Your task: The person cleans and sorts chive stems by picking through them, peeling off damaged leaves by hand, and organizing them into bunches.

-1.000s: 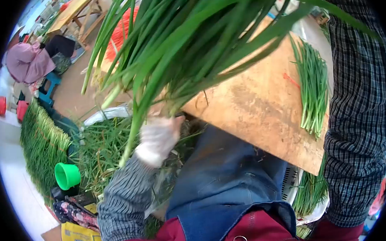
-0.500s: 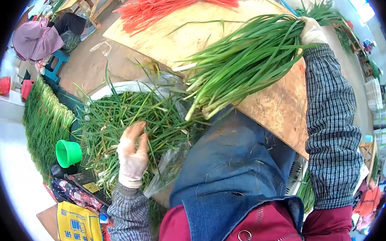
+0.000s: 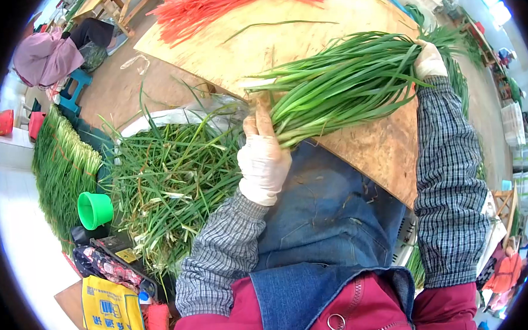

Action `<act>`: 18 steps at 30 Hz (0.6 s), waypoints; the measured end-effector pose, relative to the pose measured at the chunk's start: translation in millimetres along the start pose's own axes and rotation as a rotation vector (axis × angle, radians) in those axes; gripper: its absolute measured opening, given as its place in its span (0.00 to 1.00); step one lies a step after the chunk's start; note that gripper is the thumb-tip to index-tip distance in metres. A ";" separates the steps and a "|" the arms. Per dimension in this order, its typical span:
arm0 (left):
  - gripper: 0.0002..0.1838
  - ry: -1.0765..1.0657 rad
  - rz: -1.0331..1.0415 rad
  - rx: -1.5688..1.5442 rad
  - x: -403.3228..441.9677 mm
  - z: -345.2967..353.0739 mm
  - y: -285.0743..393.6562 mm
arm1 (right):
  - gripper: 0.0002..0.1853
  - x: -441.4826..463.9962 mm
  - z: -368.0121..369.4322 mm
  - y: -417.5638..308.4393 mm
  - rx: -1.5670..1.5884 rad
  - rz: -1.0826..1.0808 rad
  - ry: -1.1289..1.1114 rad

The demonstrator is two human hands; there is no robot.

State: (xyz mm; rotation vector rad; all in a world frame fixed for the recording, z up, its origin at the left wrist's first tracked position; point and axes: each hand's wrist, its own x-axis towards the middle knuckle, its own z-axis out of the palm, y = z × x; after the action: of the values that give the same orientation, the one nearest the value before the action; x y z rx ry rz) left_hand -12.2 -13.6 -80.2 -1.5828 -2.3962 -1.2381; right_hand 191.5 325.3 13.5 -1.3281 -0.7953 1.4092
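Observation:
A loose bunch of garlic chives (image 3: 343, 83) stretches across the near part of the wooden board, its pale stem ends towards the left. My right hand (image 3: 430, 60), in a whitish glove, is closed around the leafy end. My left hand (image 3: 262, 159), gloved with bare fingertips, is at the stem ends, its fingers pressed up against them; its thumb is hidden. Left of my knees, a heap of loose chive leaves and scraps (image 3: 175, 175) fills a bag with a whitish rim (image 3: 160, 119).
Red ties (image 3: 232, 5) lie at the far side of the wooden board (image 3: 210, 54). Tied chives (image 3: 67, 169) stand at the left beside a green bucket (image 3: 95, 210). A yellow bag (image 3: 110, 310) is at lower left. Another person (image 3: 49, 54) sits at upper left near a blue stool (image 3: 76, 91).
My left hand has moved up and right from above the scrap heap to the stem ends of the chives. My right hand still holds the bunch, slightly lower and more level.

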 end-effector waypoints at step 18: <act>0.06 -0.239 -0.420 -0.156 -59.9 -176.9 -69.5 | 0.12 -55.8 -14.2 34.7 0.079 -0.197 -0.280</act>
State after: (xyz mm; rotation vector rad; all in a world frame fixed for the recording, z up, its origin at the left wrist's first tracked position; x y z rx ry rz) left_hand -106.2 -180.4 -25.0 -1.3728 -2.9682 -1.3937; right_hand 191.8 260.4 -4.0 -0.9752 -1.0155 1.4695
